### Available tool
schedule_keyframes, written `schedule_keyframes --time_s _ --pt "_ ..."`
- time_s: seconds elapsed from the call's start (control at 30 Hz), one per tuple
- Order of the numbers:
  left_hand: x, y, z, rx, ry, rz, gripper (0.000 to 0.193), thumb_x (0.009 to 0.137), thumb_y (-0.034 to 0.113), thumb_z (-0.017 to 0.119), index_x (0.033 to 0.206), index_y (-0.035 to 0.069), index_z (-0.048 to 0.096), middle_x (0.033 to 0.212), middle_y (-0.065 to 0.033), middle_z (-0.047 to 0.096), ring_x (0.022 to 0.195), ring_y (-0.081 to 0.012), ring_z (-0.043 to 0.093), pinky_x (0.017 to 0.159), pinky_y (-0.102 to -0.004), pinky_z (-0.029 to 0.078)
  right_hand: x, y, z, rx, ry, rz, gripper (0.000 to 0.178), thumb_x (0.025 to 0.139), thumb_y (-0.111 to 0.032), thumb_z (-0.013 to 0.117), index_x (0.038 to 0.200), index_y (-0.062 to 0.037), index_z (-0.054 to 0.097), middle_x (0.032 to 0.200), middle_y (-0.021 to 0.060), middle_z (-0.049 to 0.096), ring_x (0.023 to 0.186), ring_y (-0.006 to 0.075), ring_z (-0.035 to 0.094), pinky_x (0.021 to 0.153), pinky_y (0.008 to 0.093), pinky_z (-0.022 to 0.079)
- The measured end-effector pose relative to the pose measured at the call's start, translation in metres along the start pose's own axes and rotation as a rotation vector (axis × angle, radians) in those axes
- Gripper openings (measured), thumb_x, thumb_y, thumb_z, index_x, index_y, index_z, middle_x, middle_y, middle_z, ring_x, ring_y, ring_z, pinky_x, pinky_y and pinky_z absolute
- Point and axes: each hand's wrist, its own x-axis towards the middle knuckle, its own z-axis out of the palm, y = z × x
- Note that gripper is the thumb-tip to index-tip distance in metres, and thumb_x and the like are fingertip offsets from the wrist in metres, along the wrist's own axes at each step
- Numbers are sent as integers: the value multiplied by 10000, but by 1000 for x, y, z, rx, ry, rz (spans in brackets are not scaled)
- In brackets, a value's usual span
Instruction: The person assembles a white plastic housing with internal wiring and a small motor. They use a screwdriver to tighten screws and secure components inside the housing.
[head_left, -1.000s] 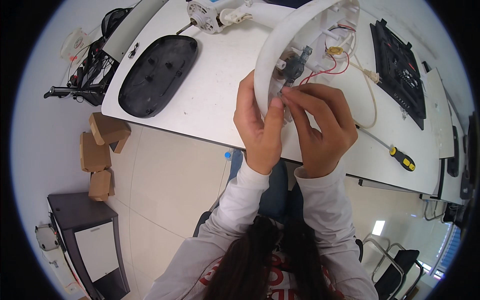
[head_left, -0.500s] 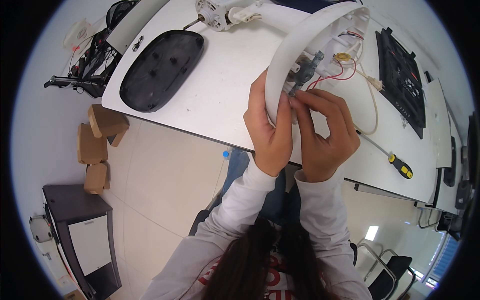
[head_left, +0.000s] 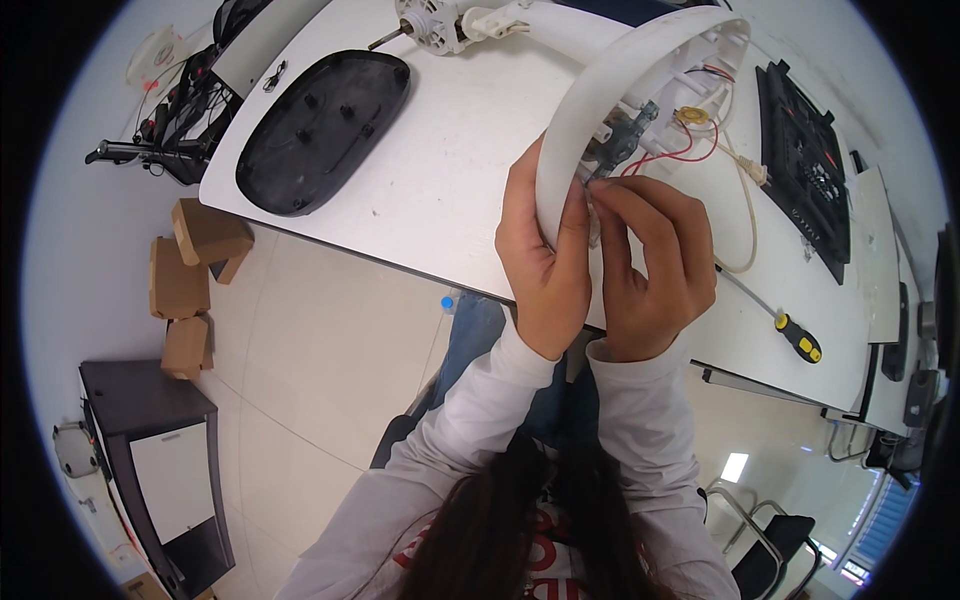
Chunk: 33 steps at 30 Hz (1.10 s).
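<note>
A white fan base [head_left: 572,125] stands tilted on its side at the table's front, its open inner face turned right. My left hand [head_left: 545,270] is closed round its lower rim, the thumb reaching inside. Inside sits a dark grey switch-like part [head_left: 628,140], with red wires [head_left: 688,157] looping beside it. My right hand [head_left: 660,265] pinches thumb and forefinger together at that part's lower end, against the left thumb; what lies between the fingertips is too small to make out. A white stem [head_left: 575,33] runs from behind the base toward an exposed fan motor [head_left: 430,27] at the back.
A black oval cover [head_left: 325,130] lies on the white table [head_left: 430,190] to the left. On the right are a yellow-and-black screwdriver [head_left: 798,338], a pale cord [head_left: 750,225] and an open black tool case [head_left: 805,170]. Cardboard boxes [head_left: 180,280] stand on the floor at left.
The view has shifted slightly, so the scene sits a little differently. The right fingers have moved only slightly at the grey part; the left hand keeps its hold on the rim.
</note>
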Motion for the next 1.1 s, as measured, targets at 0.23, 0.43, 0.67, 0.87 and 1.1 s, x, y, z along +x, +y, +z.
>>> schedule_keyframes --time_s 0.23,0.43,0.67,0.87,1.1 --pt "-1 3 2 -5 17 -9 321 898 62 468 1213 10 447 1023 -69 554 757 -77 497 636 -193 421 -1 -1 -3 -10 -4 155 262 588 -12 739 831 -58 652 800 47 608 643 187 578 519 270 450" --pt "-2 1 4 -29 54 -11 250 919 125 462 1139 8 471 926 -32 543 754 -61 474 657 -184 396 3 -3 -6 -7 -37 131 253 589 -7 741 823 -50 655 783 47 610 630 181 587 517 261 458" --pt "-1 3 5 -123 -1 -38 361 873 -4 434 1233 -2 431 1134 -101 530 956 -133 529 786 -233 438 5 -7 -8 33 -44 216 240 600 7 739 819 -53 659 796 54 619 654 173 603 528 252 467" --pt "-2 2 0 -110 -26 -66 395 851 -31 432 1244 5 426 1141 -108 536 985 -152 532 814 -249 437 6 -9 -7 30 -55 214 224 610 25 732 810 -49 664 793 49 626 655 166 608 546 246 474" --pt "-1 2 0 -96 -34 -46 434 824 -57 436 1252 16 426 1158 -123 537 995 -173 540 833 -261 437 3 -10 -6 33 -33 256 219 620 45 721 811 -48 669 803 50 634 682 173 616 565 248 479"
